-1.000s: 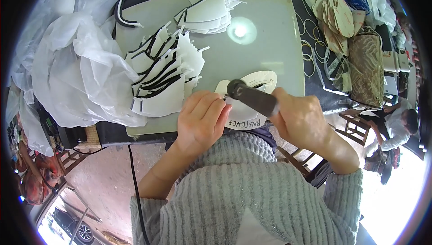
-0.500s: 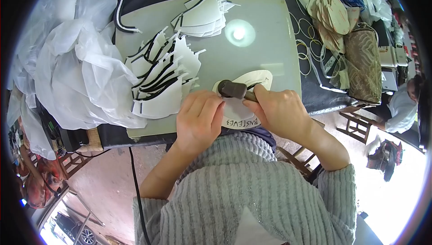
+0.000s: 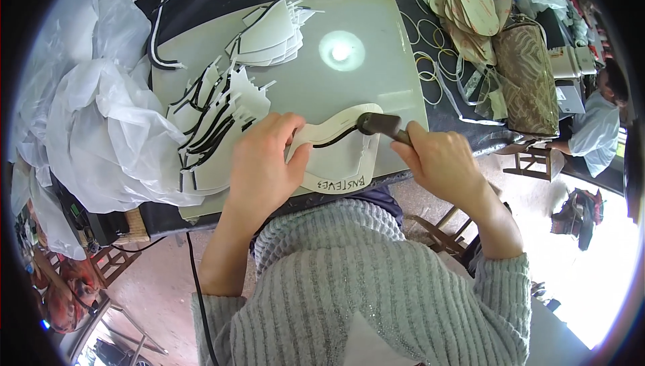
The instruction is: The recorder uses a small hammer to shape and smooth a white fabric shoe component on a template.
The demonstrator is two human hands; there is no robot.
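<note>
My right hand (image 3: 443,161) is closed around the handle of a small dark hammer (image 3: 381,125). The hammer's head is over the upper right end of a black strip (image 3: 336,139) on a pale piece. This piece lies on a cream pattern board (image 3: 322,183) with a curved outline and handwriting along its near edge. My left hand (image 3: 265,164) rests at the board's left side, thumb spread away from the fingers; nothing shows gripped in it. Beside it lies a fanned pile of white pieces with black edging (image 3: 215,124), partly hidden by the hand.
A grey-green work board (image 3: 376,23) lies under everything. Another stack of white pieces (image 3: 269,36) sits farther back. Crumpled clear plastic (image 3: 101,131) fills the left side. Elastic loops (image 3: 430,50), cream cut pieces (image 3: 470,10) and a patterned brown case (image 3: 525,77) are at right.
The hammer has moved right along the black strip, from its left end toward its right end. My left hand has shifted left and its thumb and fingers have parted. The view has shifted slightly.
</note>
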